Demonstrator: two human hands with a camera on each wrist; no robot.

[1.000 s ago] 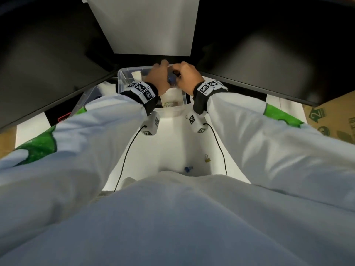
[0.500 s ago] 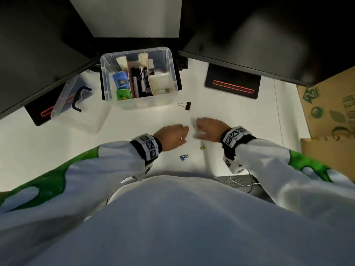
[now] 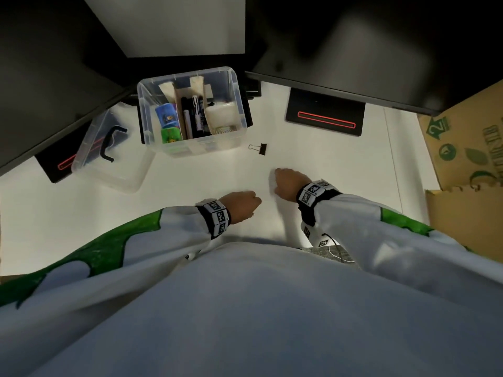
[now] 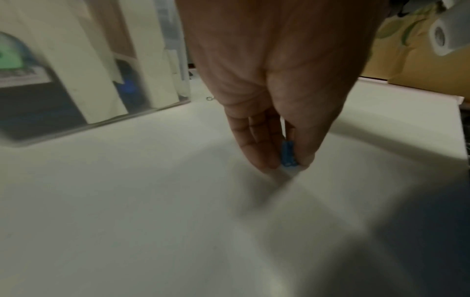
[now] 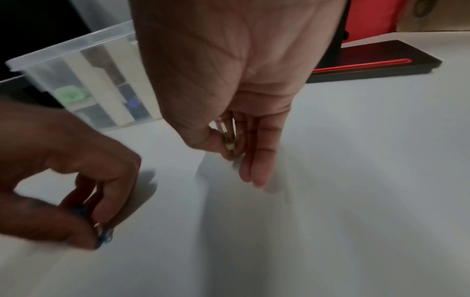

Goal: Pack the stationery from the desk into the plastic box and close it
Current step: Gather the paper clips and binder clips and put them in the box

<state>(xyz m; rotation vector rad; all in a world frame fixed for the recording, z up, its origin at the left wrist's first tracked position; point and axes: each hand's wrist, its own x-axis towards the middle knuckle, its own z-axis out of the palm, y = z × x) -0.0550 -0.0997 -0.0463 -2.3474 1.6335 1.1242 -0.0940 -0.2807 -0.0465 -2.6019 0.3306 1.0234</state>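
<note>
blue clip point(image 4: 288, 153) in left hand point(image 4: 274, 80)

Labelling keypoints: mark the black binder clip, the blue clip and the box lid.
black binder clip point(image 3: 261, 149): head view, on its black body.
blue clip point(image 4: 288, 153): left wrist view, on the blue body between the fingertips.
box lid point(image 3: 109, 156): head view, on the clear panel.

Office workstation. A white flat tabletop point(image 3: 313, 159) carries 2 black monitor bases with red stripes point(image 3: 325, 118), beneath dark screens. A clear plastic box of markers and tape rolls point(image 3: 190, 112) and a black binder clip point(image 3: 258, 148) sit on it. A printed brown cardboard carton point(image 3: 462, 148) stands alongside.
</note>
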